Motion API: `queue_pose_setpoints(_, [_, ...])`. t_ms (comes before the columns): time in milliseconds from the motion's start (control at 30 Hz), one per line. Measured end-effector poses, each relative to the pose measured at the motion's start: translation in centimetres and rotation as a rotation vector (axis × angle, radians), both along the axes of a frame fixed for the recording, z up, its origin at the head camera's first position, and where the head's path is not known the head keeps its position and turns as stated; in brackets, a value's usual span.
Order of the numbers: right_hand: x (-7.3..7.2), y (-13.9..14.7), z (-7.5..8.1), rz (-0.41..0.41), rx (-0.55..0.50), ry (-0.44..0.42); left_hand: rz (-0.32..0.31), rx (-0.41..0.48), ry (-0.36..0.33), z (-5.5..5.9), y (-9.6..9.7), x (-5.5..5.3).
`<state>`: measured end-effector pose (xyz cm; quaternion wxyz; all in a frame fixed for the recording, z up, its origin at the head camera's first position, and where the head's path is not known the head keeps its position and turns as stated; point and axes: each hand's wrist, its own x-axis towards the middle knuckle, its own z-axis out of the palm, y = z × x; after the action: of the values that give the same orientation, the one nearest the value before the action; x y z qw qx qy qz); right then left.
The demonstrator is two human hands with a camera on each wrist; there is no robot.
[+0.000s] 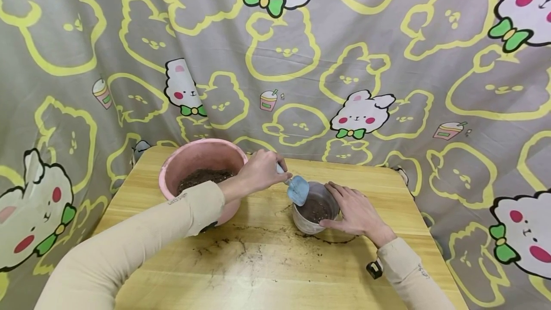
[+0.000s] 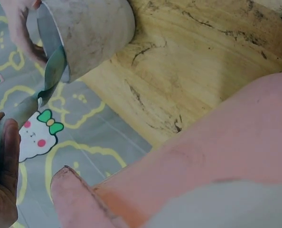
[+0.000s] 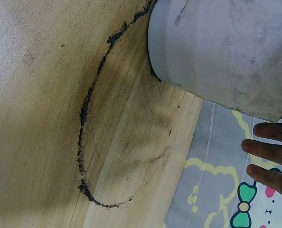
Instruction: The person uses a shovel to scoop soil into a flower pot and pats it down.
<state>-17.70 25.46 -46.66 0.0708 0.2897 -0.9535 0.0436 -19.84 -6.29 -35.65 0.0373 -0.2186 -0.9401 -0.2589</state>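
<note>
A small blue trowel [image 1: 299, 191] with a rounded blade is gripped by its handle in my left hand [image 1: 260, 171]. Its blade tips over the left rim of a grey pot [image 1: 306, 226], as the left wrist view also shows with the trowel [image 2: 55, 71] at the pot's mouth. Dark soil [image 1: 317, 210] lies inside the pot. On the pot's right side rests my right hand [image 1: 357, 209], thumb at the near rim and fingers toward the far rim. In the right wrist view its fingers [image 3: 269, 152] look spread and fairly straight beside the rim.
A larger pink tub [image 1: 206, 154] holding soil [image 1: 204, 179] stands at the back left, under my left forearm. Soil crumbs [image 1: 247, 248] and a curved soil line [image 3: 84, 109] mark the wooden table [image 1: 344, 276]. A patterned curtain [image 1: 297, 94] hangs behind it.
</note>
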Motion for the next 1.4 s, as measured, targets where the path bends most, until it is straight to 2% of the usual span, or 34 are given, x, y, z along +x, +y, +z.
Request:
queue_pose_setpoints(300, [0.1,0.2,0.0,0.0,-0.005,0.004,0.049,0.037,-0.026,-0.1,-0.3,0.1])
queue_pose_setpoints(500, [0.1,0.3,0.0,0.0,0.003,-0.006,0.054,0.147,-0.094,-0.3,-1.0,0.1])
queue_pose_setpoints(733, [0.0,0.4,-0.1,0.012,-0.011,0.012,0.081,0.241,-0.129,-0.5,-1.7,0.2])
queue_pose_setpoints(933, [0.0,0.4,0.0,0.01,-0.011,0.012,0.139,0.272,-0.168,0.1,-2.5,0.7])
queue_pose_setpoints(1100, [0.0,0.4,0.0,0.019,0.001,0.037,0.148,0.322,-0.211,0.7,-3.8,0.9])
queue_pose_setpoints(1233, [-0.1,0.4,-0.1,0.022,0.016,0.06,0.146,0.336,-0.238,1.3,-5.2,1.0])
queue_pose_setpoints(1400, [-0.1,0.2,0.0,0.015,0.02,0.063,0.173,0.356,-0.249,2.2,-7.7,1.4])
